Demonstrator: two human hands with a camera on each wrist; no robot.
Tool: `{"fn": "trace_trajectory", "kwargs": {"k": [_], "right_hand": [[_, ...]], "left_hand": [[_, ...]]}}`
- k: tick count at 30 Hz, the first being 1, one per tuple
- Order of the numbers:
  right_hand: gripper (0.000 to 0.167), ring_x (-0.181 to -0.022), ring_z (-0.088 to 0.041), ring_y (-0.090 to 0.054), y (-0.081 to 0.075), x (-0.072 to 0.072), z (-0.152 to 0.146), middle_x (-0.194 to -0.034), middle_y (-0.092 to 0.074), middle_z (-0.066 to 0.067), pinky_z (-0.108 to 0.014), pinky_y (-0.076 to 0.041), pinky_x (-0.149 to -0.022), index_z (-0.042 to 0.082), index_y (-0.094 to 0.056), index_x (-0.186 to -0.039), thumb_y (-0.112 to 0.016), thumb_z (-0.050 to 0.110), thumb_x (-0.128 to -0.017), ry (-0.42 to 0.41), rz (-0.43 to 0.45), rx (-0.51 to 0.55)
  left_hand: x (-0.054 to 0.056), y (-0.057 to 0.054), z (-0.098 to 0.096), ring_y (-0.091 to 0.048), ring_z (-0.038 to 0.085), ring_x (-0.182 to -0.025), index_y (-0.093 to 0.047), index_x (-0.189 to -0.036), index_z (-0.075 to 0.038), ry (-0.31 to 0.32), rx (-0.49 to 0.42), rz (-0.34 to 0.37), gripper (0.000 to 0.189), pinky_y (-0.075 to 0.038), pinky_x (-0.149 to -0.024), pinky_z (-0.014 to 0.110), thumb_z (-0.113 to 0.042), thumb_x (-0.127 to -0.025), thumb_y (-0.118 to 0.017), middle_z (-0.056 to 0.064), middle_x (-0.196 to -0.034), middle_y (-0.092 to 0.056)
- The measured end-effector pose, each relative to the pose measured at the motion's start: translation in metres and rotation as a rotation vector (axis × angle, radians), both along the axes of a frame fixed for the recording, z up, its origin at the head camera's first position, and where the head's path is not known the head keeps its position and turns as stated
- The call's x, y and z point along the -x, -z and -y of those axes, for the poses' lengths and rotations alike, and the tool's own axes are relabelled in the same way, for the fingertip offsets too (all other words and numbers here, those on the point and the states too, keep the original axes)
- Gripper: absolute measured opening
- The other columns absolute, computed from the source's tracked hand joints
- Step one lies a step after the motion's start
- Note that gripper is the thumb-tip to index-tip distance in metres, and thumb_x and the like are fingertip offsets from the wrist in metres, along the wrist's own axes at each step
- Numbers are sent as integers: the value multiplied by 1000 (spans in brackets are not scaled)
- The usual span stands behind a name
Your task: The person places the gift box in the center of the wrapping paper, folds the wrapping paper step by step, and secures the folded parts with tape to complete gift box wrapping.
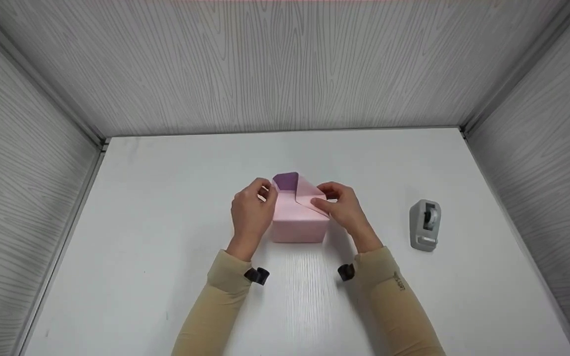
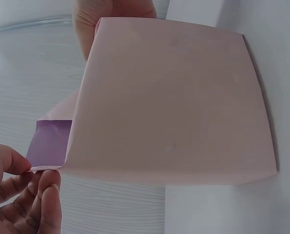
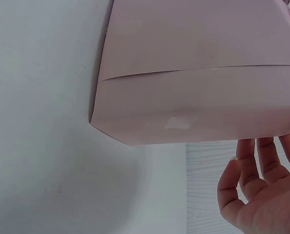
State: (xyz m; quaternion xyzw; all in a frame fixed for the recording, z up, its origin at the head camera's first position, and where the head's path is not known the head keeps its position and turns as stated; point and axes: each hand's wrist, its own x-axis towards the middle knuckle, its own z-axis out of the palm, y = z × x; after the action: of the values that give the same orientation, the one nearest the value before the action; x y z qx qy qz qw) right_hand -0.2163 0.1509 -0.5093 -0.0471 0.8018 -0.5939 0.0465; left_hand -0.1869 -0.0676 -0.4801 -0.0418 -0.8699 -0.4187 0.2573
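A box-shaped form in pink paper [image 1: 300, 230] stands at the middle of the table; the paper's inner side [image 1: 285, 181] is purple. One top flap [image 1: 309, 195] is folded over on the right, while the left part stays raised. My left hand [image 1: 254, 207] pinches the raised paper edge between thumb and fingers, as the left wrist view shows. With the thumb on the folded flap and the fingers at the far side, my right hand [image 1: 343, 207] grips the paper. A shiny clear patch, like tape [image 3: 181, 121], lies across the side in the right wrist view. What the paper encloses is hidden.
A grey tape dispenser [image 1: 424, 225] stands on the white table [image 1: 166, 247] to the right of my right hand. Wood-grained panels [image 1: 285, 69] enclose the table at the back and both sides. Black wrist bands [image 1: 257, 276] sit over the tan sleeves.
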Motion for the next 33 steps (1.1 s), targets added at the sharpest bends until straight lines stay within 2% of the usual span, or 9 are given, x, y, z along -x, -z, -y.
{"fn": "trace_trajectory", "kwargs": {"k": [8, 13, 19, 27, 33], "right_hand": [[32, -103, -24, -58, 1, 0, -1, -108, -66, -8, -37, -45, -87, 5, -69, -113, -78, 16, -84, 7, -5, -7], [33, -104, -25, -57, 2, 0, -1, -109, -66, -9, -38, -46, -88, 4, -68, -114, -78, 16, -85, -2, -10, -6], [32, -104, -25, -58, 3, 1, -1, -109, -66, -9, -39, -46, -89, 5, -68, -114, -77, 15, -85, 3, -13, -4], [33, -103, -26, -59, 4, 0, 0, -108, -67, -11, -40, -46, -89, 2, -68, -113, -78, 15, -84, 10, -31, -16], [33, -101, -26, -60, 5, 1, -1, -107, -67, -10, -38, -48, -85, 3, -69, -113, -78, 15, -84, 13, -31, -16]], "left_hand": [[3, -2, -1, -50, 11, -50, -69, -86, -9, 21, 21, -8, 11, -38, -47, 29, -14, -92, -62, -1, -65, -63], [3, -1, -1, -56, 11, -54, -70, -89, -8, 40, 17, -15, 11, -45, -50, 30, -14, -93, -61, 0, -68, -65], [2, -1, -5, -63, 13, -66, -71, -90, -4, 94, 14, -65, 10, -52, -59, 29, -10, -93, -63, 3, -79, -67], [-2, 6, -18, -61, 12, -72, -75, -96, -5, 159, 104, -73, 11, -53, -64, 25, -12, -92, -67, 3, -82, -66], [-4, 14, -24, -63, 16, -77, -77, -94, -6, 178, 195, -94, 10, -55, -69, 29, -11, -89, -70, 5, -85, -67]]}}
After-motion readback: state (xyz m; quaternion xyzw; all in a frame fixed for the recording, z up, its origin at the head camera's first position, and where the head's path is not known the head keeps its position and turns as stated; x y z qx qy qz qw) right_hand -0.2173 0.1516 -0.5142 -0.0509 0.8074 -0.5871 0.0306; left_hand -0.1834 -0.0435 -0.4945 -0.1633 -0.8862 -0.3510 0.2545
